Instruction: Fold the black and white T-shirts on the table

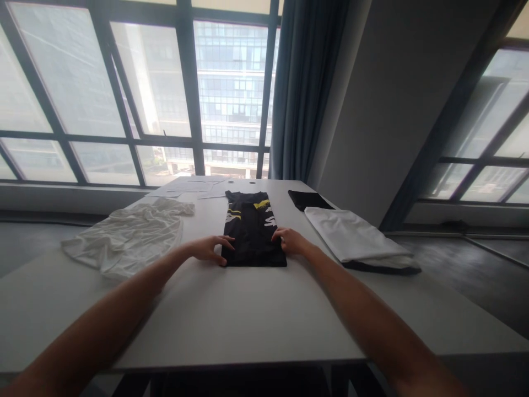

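A black T-shirt (250, 237) with yellow and white markings lies on the white table in front of me, its sides folded in to a long narrow shape. The collar end points away from me, toward the windows. My left hand (208, 249) rests at its lower left corner, fingers spread over the cloth and thumb near the edge. At the right edge, my right hand (289, 241) has its fingers curled in on the fabric; the fingertips are partly hidden.
To the left lies a crumpled white garment (128, 234). Folded white cloth (357, 237) rests over something dark at the right, with a folded black cloth (309, 199) behind it. Papers (194, 186) lie at the table's far end. Windows and a blue curtain (300, 88) stand beyond.
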`<state>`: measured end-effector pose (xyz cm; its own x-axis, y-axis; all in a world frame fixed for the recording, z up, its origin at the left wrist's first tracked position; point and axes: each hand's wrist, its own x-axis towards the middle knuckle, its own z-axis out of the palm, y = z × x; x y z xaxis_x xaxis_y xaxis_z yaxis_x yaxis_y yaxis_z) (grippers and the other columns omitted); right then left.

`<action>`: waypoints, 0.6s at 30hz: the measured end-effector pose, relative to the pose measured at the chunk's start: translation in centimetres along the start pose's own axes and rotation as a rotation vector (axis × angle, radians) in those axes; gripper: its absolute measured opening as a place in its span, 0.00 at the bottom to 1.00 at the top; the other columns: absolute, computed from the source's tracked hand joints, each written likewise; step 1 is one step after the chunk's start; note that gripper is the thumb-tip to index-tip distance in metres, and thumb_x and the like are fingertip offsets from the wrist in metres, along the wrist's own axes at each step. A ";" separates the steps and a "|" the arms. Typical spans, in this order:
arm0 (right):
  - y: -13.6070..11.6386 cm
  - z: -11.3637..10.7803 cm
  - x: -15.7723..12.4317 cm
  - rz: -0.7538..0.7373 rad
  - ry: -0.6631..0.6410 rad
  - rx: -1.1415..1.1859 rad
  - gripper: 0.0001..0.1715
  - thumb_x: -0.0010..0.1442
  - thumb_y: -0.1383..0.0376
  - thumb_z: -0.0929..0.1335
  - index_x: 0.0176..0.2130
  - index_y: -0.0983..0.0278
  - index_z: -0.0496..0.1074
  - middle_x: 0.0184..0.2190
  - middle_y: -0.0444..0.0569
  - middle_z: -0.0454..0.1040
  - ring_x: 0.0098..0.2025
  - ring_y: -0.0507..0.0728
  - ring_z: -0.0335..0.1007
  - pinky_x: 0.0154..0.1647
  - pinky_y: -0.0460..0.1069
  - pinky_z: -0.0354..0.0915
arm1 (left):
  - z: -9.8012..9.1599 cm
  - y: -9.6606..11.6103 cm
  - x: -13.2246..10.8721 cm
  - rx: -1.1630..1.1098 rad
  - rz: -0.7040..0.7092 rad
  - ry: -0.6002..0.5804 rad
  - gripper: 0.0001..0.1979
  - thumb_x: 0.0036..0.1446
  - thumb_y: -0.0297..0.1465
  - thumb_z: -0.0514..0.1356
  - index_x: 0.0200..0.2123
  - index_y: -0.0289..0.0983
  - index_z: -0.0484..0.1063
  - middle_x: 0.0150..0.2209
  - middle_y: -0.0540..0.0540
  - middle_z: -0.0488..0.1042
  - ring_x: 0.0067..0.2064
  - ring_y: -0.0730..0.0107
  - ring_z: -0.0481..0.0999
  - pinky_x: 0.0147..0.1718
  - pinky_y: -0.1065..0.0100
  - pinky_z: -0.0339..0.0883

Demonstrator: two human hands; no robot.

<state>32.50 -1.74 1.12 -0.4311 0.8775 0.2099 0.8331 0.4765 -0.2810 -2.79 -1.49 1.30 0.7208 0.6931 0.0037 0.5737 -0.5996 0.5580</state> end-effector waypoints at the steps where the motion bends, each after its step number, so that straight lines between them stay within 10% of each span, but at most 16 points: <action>1: 0.1 -0.3 -0.2 -0.009 -0.033 0.044 0.26 0.46 0.80 0.65 0.41 0.62 0.80 0.49 0.48 0.76 0.49 0.57 0.73 0.54 0.47 0.64 | -0.1 0.0 -0.3 -0.006 -0.001 -0.017 0.31 0.43 0.47 0.72 0.52 0.47 0.77 0.68 0.45 0.61 0.68 0.50 0.59 0.66 0.55 0.51; 6: 0.5 -1.7 -1.0 -0.058 -0.187 0.224 0.29 0.44 0.75 0.72 0.47 0.60 0.80 0.55 0.50 0.73 0.57 0.61 0.69 0.62 0.53 0.60 | 0.6 0.2 -0.2 0.038 0.077 0.056 0.19 0.52 0.44 0.68 0.46 0.44 0.80 0.63 0.44 0.69 0.64 0.53 0.66 0.61 0.58 0.59; 13: -0.3 -1.7 -1.1 -0.053 -0.254 0.255 0.33 0.37 0.66 0.79 0.47 0.57 0.80 0.62 0.52 0.66 0.62 0.65 0.64 0.62 0.56 0.60 | 2.2 1.1 1.0 0.087 0.034 0.506 0.18 0.64 0.43 0.53 0.39 0.36 0.76 0.30 0.47 0.78 0.31 0.66 0.75 0.34 0.66 0.67; 18: -0.4 -1.5 -0.5 -0.159 -0.017 0.351 0.13 0.54 0.61 0.71 0.39 0.64 0.80 0.49 0.53 0.76 0.50 0.61 0.72 0.56 0.56 0.64 | 2.0 0.7 0.7 0.092 0.039 0.454 0.18 0.61 0.45 0.57 0.39 0.37 0.76 0.29 0.48 0.78 0.31 0.68 0.73 0.34 0.68 0.66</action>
<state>32.90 -2.45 2.54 -0.5533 0.7908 0.2618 0.5877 0.5933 -0.5501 -1.06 -2.27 0.02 0.5110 0.7618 0.3982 0.5963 -0.6478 0.4740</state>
